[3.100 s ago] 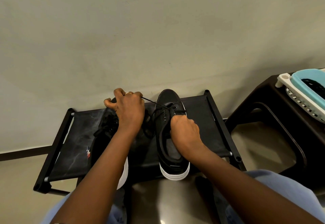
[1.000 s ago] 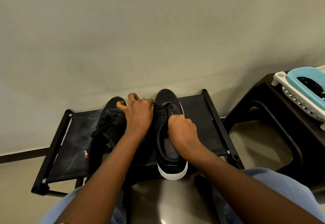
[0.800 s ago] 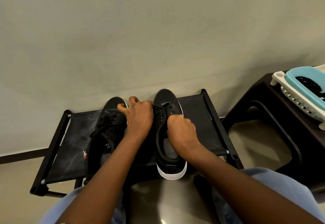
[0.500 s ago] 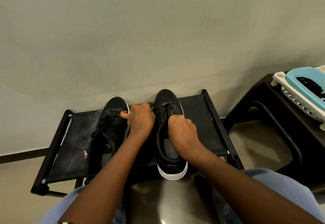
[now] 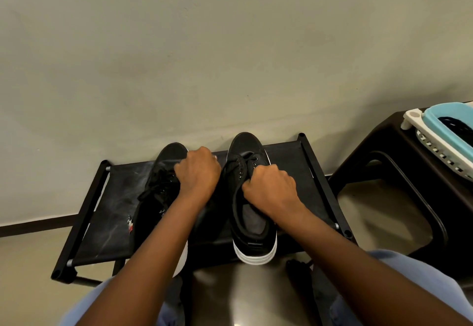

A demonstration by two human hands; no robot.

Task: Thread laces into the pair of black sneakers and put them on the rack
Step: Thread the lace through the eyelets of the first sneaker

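Observation:
Two black sneakers with white soles stand toe-to-wall on the black fabric rack (image 5: 110, 213). The left sneaker (image 5: 160, 184) is laced, with loose lace ends over its side. My left hand (image 5: 198, 173) is curled in a fist between the shoes, over the left sneaker's inner edge, and holds the end of the black lace (image 5: 231, 166) that comes from the right sneaker's upper eyelets. The right sneaker (image 5: 245, 146) is partly laced near the toe. My right hand (image 5: 270, 192) grips it at the tongue and eyelet edge, hiding the fingers.
A dark brown plastic stool (image 5: 384, 151) stands to the right of the rack. On it sits a white slotted basket (image 5: 440, 151) with a turquoise tub (image 5: 440, 113) holding something black. The wall is right behind the rack. My knees in light blue fabric are at the bottom.
My left hand pulled the lace out to the left, then came back and dropped lower between the shoes, fingers curling in. My right hand stayed on the right sneaker.

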